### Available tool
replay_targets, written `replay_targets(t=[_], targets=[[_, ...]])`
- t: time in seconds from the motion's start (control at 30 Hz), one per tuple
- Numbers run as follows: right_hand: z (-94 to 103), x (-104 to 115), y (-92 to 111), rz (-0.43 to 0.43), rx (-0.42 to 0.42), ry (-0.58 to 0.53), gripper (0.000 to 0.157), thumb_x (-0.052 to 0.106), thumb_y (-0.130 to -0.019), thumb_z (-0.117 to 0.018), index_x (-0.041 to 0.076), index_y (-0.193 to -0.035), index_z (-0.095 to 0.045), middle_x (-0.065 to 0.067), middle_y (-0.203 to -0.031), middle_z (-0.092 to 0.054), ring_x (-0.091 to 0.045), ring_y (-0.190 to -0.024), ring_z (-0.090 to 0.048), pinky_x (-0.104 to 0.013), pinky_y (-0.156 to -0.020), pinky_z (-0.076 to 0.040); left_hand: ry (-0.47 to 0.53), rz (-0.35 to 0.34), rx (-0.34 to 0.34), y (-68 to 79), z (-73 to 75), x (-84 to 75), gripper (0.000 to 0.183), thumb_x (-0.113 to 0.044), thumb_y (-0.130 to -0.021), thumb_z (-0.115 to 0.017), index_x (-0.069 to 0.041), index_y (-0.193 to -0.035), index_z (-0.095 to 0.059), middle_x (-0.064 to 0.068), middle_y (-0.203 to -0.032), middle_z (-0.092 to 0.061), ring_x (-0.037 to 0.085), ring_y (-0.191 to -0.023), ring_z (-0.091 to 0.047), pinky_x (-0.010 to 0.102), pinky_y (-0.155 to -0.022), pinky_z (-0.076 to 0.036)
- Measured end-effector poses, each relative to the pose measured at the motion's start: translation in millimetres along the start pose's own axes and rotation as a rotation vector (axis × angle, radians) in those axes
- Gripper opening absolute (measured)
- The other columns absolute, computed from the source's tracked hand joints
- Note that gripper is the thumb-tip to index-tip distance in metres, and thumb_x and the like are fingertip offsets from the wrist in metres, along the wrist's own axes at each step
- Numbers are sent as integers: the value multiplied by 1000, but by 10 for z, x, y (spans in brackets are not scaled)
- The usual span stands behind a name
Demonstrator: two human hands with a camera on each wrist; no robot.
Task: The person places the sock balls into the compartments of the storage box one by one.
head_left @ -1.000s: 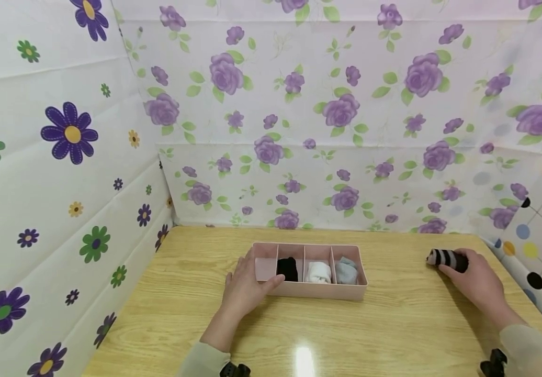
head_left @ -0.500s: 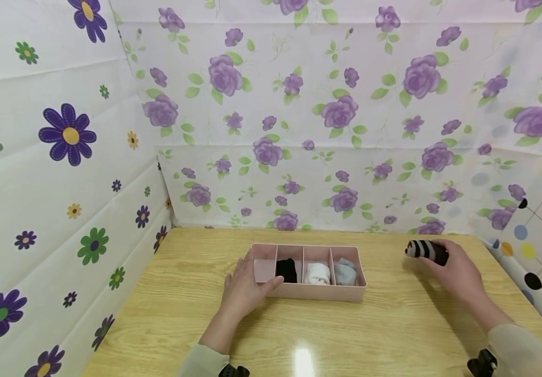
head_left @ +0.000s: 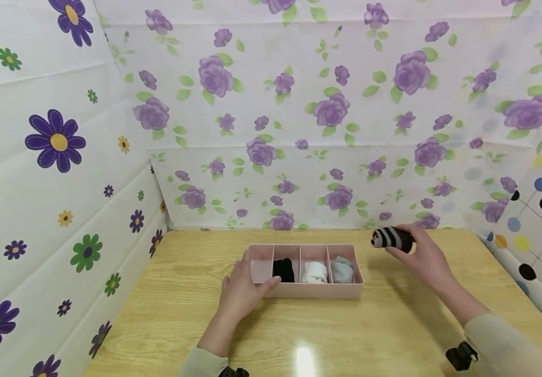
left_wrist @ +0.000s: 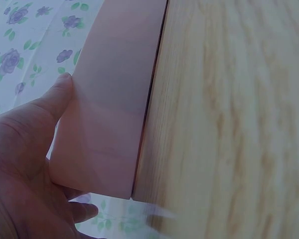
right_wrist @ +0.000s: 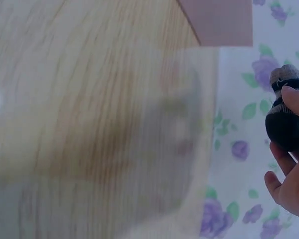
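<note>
A pink divided storage box (head_left: 313, 291) stands on the table. My left hand (head_left: 243, 295) holds its left end, the thumb at the front rim and the fingers round the end wall; the left wrist view shows this thumb (left_wrist: 57, 97) against the box. From left, the compartments hold nothing, a black rolled sock (head_left: 284, 269), a white rolled sock (head_left: 315, 272) and a light grey-blue rolled sock (head_left: 342, 269). To the right of the box, my right hand (head_left: 424, 257) grips a black-and-grey striped rolled sock (head_left: 392, 239) between thumb and fingers, raised above the table.
The wooden table (head_left: 346, 335) extends on every side of the box. Behind it stands a wall covering with purple roses (head_left: 332, 110). A daisy-patterned sheet (head_left: 59, 141) closes the left side, a dotted sheet (head_left: 534, 235) the right.
My right hand has carried the striped rolled sock leftward and upward, closer to the box. The left hand has stayed at the box's left end. The head view has shifted slightly.
</note>
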State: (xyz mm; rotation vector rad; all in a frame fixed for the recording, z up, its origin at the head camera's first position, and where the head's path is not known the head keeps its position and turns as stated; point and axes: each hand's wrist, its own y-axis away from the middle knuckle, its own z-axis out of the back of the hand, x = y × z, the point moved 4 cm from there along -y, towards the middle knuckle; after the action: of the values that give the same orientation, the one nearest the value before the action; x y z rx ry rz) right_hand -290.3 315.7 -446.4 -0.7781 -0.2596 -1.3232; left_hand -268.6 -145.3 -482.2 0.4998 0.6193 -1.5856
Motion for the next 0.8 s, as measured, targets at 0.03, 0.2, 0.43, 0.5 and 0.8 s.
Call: replay_targets(t=[0.03, 0.2, 0.43, 0.5, 0.8], targets=[[-15, 54, -10, 4, 7, -7, 70, 34, -104, -81, -3, -156, -52, -32, -149, -57, -53, -131, -56, -72, -100, -48, 7, -1, -1, 7, 1, 2, 123, -74, -92, -77, -8, -177, -17, 23, -174, -37, 47, -163, -27, 80, -125, -16], [-97, 307, -68, 36, 30, -37, 70, 30, -104, -82, 1, -159, -51, -29, -153, -55, -51, -133, -57, -71, -103, -48, 12, -2, -2, 32, 15, 11, 125, -75, -93, -76, -5, -177, -15, 26, -173, -39, 48, -162, -29, 81, -124, -18], [-259, 600, -123, 71, 77, -95, 71, 31, -103, -83, 6, -162, -49, -22, -154, -57, -45, -133, -60, -68, -104, -50, 7, 4, -18, 20, 38, 19, 126, -74, -91, -78, -5, -177, -16, 24, -173, -39, 48, -162, -30, 81, -124, -18], [-311, 652, -126, 64, 92, -115, 71, 27, -103, -84, 8, -162, -49, -20, -153, -59, -44, -134, -60, -67, -104, -52, 0, 7, -3, 3, 17, 22, 127, -76, -91, -77, -7, -177, -15, 23, -174, -37, 47, -163, -29, 80, -125, -17], [-582, 862, -189, 41, 158, -198, 66, 31, -100, -87, 12, -154, -53, -17, -144, -65, -42, -135, -62, -62, -101, -55, -10, 3, 8, -32, 5, 31, 127, -79, -91, -74, -7, -177, -15, 23, -175, -35, 46, -164, -27, 80, -125, -15]])
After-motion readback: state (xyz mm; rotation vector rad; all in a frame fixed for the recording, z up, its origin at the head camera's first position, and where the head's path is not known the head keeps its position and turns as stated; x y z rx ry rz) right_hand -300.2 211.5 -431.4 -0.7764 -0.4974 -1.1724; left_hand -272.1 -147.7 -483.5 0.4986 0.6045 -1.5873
